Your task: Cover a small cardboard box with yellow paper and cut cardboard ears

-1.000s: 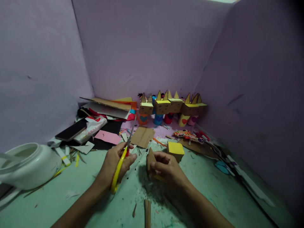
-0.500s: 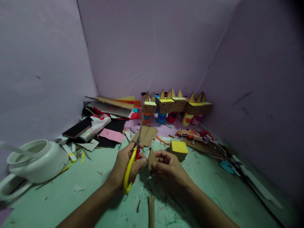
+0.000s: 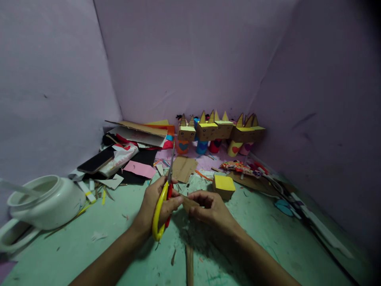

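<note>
Scissors with yellow and red handles [image 3: 160, 212] rest in my left hand [image 3: 153, 204], blades pointing up and away. The left thumb and fingertips also touch one end of a small brown cardboard piece [image 3: 189, 203]. My right hand [image 3: 212, 208] pinches the other end of that piece between thumb and fingers. Just beyond the right hand sits a small cardboard box with a yellow top [image 3: 224, 183]. A flat cardboard scrap [image 3: 184, 169] lies ahead of both hands, and a narrow cardboard strip [image 3: 189, 264] lies nearer, between the forearms.
Cardboard figures with pointed ears [image 3: 208, 131] stand along the back wall. At left are a white pot [image 3: 56, 206], a dark phone-like slab [image 3: 97, 159] and a pile of paper and cardboard [image 3: 139, 133]. Patterned fabric [image 3: 241, 168] and a cable lie at right.
The small cardboard piece has turned from upright to slanting sideways, and its left end now meets my left fingertips. My left hand and the scissors have shifted slightly left.
</note>
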Tool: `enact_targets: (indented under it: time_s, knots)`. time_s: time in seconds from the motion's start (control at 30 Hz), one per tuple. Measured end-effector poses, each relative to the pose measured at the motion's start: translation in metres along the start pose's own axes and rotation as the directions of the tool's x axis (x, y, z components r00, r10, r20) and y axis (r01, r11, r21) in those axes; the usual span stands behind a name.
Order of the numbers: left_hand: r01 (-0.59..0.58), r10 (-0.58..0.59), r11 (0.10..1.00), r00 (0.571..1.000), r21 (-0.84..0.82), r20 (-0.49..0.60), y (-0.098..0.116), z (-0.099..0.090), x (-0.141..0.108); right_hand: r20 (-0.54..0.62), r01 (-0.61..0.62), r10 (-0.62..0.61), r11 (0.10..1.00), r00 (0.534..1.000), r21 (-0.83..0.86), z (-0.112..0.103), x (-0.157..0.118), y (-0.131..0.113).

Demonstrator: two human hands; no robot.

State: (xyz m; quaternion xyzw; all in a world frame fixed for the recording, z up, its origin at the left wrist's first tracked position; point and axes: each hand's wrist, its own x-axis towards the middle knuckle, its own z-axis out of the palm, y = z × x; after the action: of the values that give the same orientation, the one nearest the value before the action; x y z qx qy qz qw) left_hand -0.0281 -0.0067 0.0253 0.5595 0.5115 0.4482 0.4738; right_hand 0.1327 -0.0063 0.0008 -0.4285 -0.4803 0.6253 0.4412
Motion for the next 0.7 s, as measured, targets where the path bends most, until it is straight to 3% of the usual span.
enact_targets:
  time_s: [0.23, 0.33, 0.43, 0.5, 0.57, 0.7]
  knots:
    - [0.008, -0.006, 0.997, 1.000, -0.079, 0.019, -0.002, 0.007, -0.003, -0.023, 0.031, -0.031, 1.000, 0.999, 0.004, -0.004, 0.000, 0.000]
    - [0.033, -0.033, 0.996, 0.999, -0.077, 0.006, -0.003, 0.006, -0.002, -0.094, 0.084, -0.081, 0.996, 0.992, 0.026, -0.009, 0.002, 0.002]
    - [0.048, -0.039, 0.996, 0.993, 0.081, -0.108, -0.002, -0.007, 0.004, -0.191, 0.118, -0.157, 0.972, 0.969, -0.204, -0.015, 0.003, 0.002]
    - [0.050, -0.021, 0.976, 0.991, 0.213, -0.136, 0.000, -0.020, 0.010, -0.202, 0.113, -0.232, 0.874, 0.952, -0.473, -0.021, 0.003, 0.001]
    - [0.066, -0.038, 0.957, 0.994, 0.283, -0.104, 0.002, -0.033, 0.015, -0.147, 0.099, -0.274, 0.714, 0.950, -0.693, -0.024, 0.002, 0.000]
    - [0.155, -0.132, 0.906, 0.988, 0.393, -0.083, -0.001, -0.046, 0.023, -0.031, 0.072, -0.224, 0.438, 0.974, -0.896, -0.022, 0.000, 0.001]
